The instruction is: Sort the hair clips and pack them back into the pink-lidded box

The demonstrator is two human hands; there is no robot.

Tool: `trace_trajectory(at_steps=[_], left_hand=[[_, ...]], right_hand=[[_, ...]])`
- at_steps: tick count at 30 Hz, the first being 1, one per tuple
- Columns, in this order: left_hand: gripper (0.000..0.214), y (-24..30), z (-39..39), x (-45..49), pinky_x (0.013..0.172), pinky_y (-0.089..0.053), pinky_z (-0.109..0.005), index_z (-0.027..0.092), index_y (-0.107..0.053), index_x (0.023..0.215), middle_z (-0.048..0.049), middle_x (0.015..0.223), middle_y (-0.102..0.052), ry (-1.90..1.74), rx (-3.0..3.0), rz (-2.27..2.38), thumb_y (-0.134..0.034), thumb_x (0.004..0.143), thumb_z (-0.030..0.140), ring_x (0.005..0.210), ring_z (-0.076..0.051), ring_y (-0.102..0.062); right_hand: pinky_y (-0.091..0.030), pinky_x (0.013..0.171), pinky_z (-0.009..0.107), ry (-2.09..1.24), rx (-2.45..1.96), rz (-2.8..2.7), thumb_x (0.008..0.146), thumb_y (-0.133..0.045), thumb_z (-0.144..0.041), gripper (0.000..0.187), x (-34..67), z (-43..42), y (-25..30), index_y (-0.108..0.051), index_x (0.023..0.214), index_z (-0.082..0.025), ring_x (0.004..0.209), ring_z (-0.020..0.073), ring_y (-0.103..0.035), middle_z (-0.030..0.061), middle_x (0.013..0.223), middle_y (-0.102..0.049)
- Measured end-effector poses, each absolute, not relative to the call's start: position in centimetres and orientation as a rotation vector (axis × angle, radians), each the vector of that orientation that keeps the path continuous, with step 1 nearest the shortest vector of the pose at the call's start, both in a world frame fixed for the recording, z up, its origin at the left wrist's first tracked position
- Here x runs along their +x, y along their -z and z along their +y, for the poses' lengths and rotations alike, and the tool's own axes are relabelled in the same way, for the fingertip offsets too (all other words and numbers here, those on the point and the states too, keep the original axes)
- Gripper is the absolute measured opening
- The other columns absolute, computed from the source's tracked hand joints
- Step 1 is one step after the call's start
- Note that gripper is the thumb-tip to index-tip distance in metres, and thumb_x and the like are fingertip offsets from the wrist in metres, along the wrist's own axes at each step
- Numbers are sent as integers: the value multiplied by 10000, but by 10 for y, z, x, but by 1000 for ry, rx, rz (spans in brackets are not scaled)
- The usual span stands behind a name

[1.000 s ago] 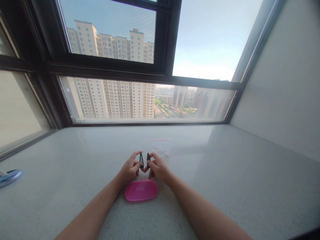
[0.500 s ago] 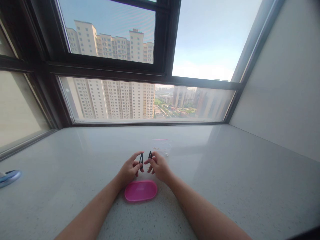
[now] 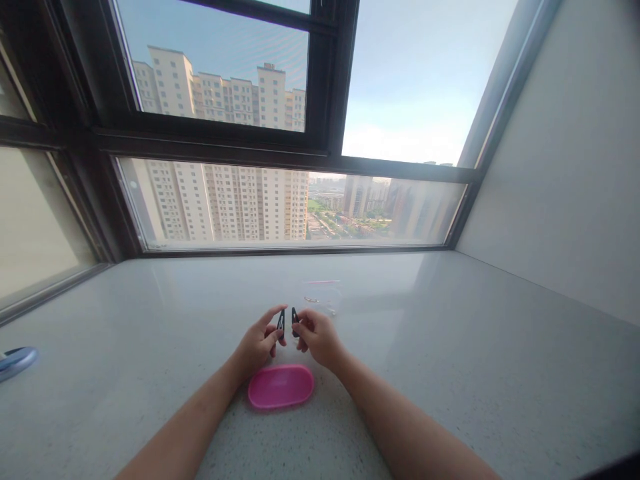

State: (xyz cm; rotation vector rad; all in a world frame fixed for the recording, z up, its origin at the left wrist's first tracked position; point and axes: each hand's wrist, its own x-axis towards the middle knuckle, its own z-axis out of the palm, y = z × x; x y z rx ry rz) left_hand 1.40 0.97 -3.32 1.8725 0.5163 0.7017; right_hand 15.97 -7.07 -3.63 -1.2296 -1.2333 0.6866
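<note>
Between thumb and index finger, my left hand point(image 3: 259, 341) holds a black snap hair clip point(image 3: 281, 321) upright. My right hand point(image 3: 319, 337) pinches a second black snap hair clip point(image 3: 295, 323), also roughly upright, facing the first. A small gap separates the two clips. Just below the hands, on the speckled white surface, lies a pink oval tray point(image 3: 281, 388) with nothing visible inside it. Behind my right hand is a clear plastic bag point(image 3: 327, 293) with a pinkish top strip. A small gold-coloured item point(image 3: 311, 299) lies at the bag; its kind is too small to tell.
At the far left edge sits a blue rounded object point(image 3: 19, 362), partly cut off. Dark window frames point(image 3: 290, 252) bound the back of the white speckled sill point(image 3: 450, 373), and a white wall point(image 3: 560, 200) rises on the right.
My right hand has turned its clip more upright and brought it slightly lower and to the left, level with the other clip. The left hand has hardly moved.
</note>
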Motion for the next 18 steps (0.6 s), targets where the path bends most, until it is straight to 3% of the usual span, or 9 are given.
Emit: trace_trajectory(at_steps=[10,18], left_hand=[[507,28,6,13,432,-371,-182,209,-328,1291,28,622,-586,-696,1883,503,-450,799,231,414,-74,-445],[580,32,7,14,461,-388,-194,201,-303,1304,18,633,-611,-722,1895,481,-485,754,178,435,-79,-451]], right_hand=[[-392,305,147,-724,-1232,-1244,716,-515,-209,510,161,-67,43,-402,1213,-235,420,92,-550,-68,634,-441],[-444,370,191,-731,-1221,-1226,708,-500,-168,554,163,-65,48,-398,1248,-236,453,98,-565,-65,651,-422]])
